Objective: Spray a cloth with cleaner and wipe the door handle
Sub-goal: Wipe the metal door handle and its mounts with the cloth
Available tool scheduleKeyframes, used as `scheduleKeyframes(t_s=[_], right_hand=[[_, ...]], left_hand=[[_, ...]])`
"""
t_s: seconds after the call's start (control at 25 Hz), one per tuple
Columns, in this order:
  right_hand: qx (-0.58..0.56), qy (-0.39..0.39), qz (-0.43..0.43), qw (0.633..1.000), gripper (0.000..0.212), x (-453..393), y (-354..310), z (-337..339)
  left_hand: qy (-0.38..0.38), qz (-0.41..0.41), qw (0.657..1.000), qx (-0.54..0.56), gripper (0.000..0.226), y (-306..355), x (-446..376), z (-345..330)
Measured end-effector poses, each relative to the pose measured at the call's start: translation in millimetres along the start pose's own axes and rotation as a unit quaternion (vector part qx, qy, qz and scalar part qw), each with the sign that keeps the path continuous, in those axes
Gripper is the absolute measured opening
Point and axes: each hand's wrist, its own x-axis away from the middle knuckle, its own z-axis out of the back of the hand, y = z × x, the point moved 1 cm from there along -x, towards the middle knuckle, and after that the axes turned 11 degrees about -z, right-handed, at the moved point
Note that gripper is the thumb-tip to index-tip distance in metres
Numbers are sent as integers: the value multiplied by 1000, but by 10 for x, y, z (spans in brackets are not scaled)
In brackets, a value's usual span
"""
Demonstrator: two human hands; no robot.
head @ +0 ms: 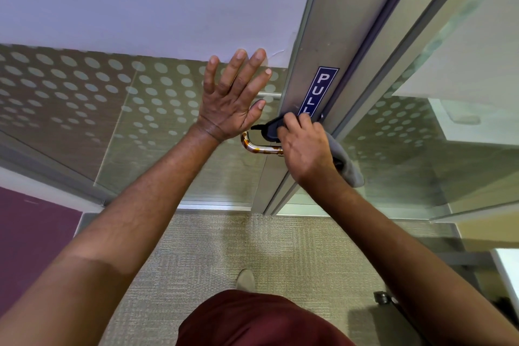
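Left hand [230,104] presses the glass with fingers spread; right hand [304,149] clutches the grey cloth [349,166] by the door handle [259,147]

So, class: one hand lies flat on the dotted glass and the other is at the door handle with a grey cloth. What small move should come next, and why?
Probably slide the right hand with the grey cloth along the door handle toward its curved end. That shiny bend is bare, the cloth sits near the PULL sign, and the left hand, fingers spread, presses the glass.
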Motion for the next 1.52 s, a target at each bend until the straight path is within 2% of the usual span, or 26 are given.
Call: scheduleKeyframes(t_s=[0.16,0.36,0.52,0.64,0.8,1.0,1.12,1.16,1.36,1.52], right_hand=[[-183,31,-74,980,26,65,249,-53],[-264,58,-138,953,26,104,240,-158],[-419,87,-200,881,25,189,169,-179],[-475,91,-248,839,26,237,69,-123],[-514,18,-302,803,34,308,60,-128],[-492,-32,-288,821,40,484,-43,-198],[-417,5,-233,879,45,551,-226,-254],[-407,13,-216,887,46,556,-279,-279],[-412,23,-213,885,43,525,-420,-356],[-387,-1,-143,911,40,474,-180,-381]], left_hand=[[-5,1,1000,4,60,6,-15,21],[-18,3,1000,8,61,-5,-27,47],[-19,3,1000,4,60,-13,-18,50],[-8,3,1000,3,60,-3,-15,26],[5,-2,1000,4,61,-1,-5,6],[8,0,1000,11,61,4,1,-9],[11,0,1000,11,60,6,3,-9],[12,0,1000,10,60,3,3,-11],[16,-1,1000,5,60,-2,13,-39],[18,2,1000,8,58,7,8,-48]])
